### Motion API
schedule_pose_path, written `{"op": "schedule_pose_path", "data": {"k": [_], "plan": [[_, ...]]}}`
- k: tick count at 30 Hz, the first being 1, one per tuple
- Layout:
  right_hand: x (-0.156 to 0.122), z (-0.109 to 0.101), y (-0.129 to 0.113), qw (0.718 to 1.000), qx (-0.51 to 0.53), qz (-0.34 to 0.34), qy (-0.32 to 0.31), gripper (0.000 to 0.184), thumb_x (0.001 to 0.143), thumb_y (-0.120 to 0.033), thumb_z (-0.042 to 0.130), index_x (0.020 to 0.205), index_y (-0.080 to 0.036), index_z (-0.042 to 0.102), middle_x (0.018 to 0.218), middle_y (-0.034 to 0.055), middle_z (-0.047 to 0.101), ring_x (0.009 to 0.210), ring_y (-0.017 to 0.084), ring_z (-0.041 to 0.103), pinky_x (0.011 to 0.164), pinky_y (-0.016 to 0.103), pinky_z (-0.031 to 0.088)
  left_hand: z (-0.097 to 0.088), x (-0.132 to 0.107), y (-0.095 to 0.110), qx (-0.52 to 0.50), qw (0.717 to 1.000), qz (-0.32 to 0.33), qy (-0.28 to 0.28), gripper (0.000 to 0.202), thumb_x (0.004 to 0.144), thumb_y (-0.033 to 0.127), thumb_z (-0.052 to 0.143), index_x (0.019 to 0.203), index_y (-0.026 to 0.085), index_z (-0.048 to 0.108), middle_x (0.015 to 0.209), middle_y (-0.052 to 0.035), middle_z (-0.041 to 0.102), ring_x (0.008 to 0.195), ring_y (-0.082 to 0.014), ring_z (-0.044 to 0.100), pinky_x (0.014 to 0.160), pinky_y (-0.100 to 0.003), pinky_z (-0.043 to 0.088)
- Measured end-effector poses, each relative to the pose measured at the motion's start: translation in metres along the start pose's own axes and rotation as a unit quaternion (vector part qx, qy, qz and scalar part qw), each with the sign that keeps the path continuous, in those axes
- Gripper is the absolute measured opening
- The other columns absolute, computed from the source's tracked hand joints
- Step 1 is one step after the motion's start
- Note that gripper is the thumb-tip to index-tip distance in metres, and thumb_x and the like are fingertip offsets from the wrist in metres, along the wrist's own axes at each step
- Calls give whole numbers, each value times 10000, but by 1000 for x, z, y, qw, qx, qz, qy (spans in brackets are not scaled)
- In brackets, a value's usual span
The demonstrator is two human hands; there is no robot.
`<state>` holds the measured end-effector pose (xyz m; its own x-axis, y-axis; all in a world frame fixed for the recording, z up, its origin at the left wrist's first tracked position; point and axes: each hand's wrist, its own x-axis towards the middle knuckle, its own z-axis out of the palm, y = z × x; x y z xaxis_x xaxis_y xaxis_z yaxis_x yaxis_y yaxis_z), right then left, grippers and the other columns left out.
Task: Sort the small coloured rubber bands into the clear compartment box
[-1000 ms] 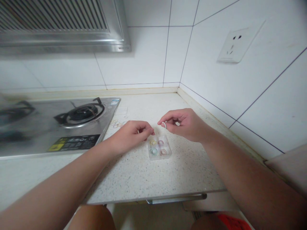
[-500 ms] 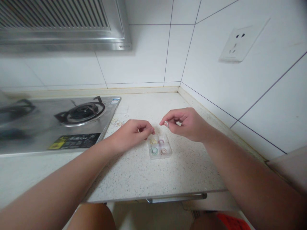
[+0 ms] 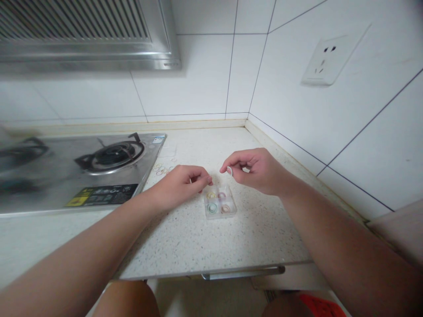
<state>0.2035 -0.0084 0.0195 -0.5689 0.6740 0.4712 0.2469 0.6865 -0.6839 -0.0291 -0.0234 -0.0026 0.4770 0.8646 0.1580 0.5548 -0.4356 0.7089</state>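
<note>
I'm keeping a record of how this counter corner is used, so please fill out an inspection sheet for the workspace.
Surface: pale speckled countertop.
Job's things: clear divided box; far compartments show yellow rings and purplish rings, near ones green rings and brownish rings.
Clutter: loose rings beside the stove; faint clear flat piece behind them.
Left hand: fingers curled near the box's far left corner; contact unclear.
Right hand: pinches a white ring.
Cables: nothing seen.
Surroundings: gas stove left, range hood above it, white tiled walls, wall socket right.
</note>
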Motion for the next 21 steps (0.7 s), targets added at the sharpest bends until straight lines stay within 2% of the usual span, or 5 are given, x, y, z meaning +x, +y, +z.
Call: {"op": "schedule_pose_path", "data": {"k": [21], "plan": [[1,-1,-2,1000,10,8,-6,183,820,-119,558,864,-120,736,530,-49,482,470,58,359,427,195,268,1,1,0,12,1000,12,-8,265,915,269,503,870,164,743,623,34,578,546,-91,447,547,-216,332]]}}
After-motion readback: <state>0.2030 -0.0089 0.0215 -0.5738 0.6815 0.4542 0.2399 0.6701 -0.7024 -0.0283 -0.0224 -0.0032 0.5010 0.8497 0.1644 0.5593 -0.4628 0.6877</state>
